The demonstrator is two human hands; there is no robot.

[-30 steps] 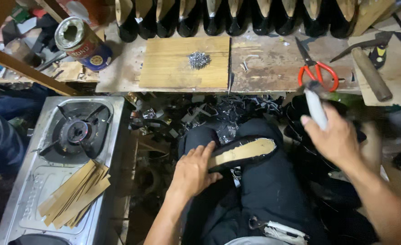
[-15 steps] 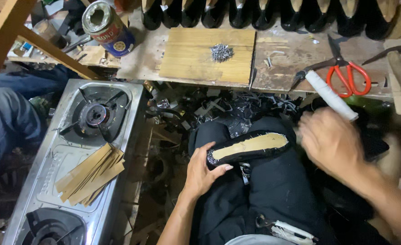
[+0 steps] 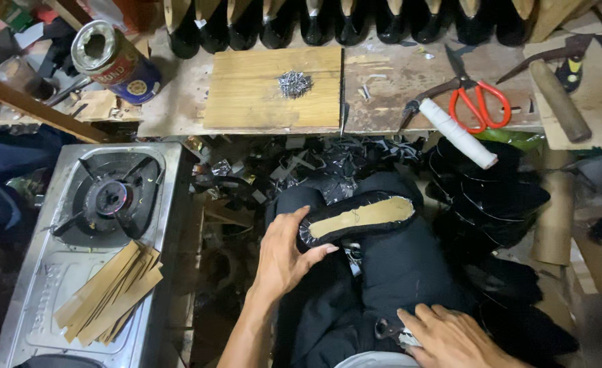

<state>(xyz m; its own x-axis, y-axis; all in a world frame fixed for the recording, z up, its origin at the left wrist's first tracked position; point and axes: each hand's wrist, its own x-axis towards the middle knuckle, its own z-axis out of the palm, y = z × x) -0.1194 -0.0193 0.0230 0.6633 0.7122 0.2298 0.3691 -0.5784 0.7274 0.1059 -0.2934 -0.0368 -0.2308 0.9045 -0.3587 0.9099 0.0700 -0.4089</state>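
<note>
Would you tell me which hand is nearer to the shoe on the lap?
Left. The left hand grips the shoe at its near end; the right hand rests lower on the lap, apart from it.

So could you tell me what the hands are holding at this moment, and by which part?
The left hand grips the upturned black shoe at its near end. The right hand rests on the lap; whether it holds anything cannot be told.

A nail pile (image 3: pixel 295 83) sits on a board (image 3: pixel 260 102); scissors (image 3: pixel 474 102), hammer (image 3: pixel 553 92), tin (image 3: pixel 114 61) lie on the desk (image 3: pixel 396 75); strips (image 3: pixel 110 293) rest on the stove (image 3: pixel 90 252).
</note>
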